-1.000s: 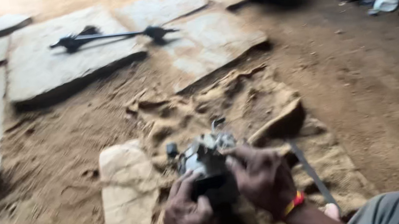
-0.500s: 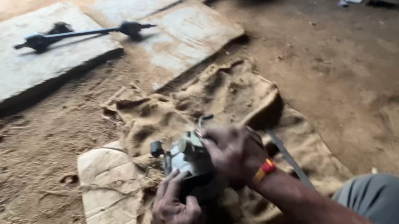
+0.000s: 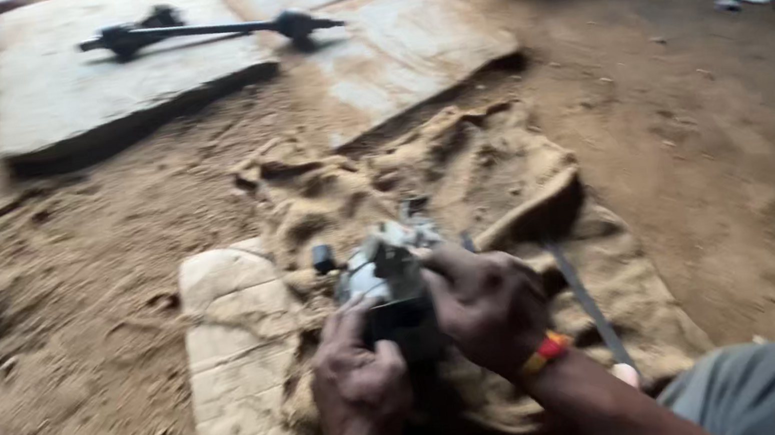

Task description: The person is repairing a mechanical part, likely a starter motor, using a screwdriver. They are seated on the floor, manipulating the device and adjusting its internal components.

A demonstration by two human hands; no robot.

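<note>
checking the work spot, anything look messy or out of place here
Somewhat. The burlap sack under both hands is rumpled and bunched, not flat. A long dark shaft lies alone on a stone slab, far from the metal part gripped by the left hand and right hand.

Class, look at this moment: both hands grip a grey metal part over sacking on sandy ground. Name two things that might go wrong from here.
1. Sand all around the burlap sacking may get into the metal part, which the left hand and right hand hold low over it.
2. The thin flat metal strip lies beside the right wrist; an arm or knee might catch on it.
</note>
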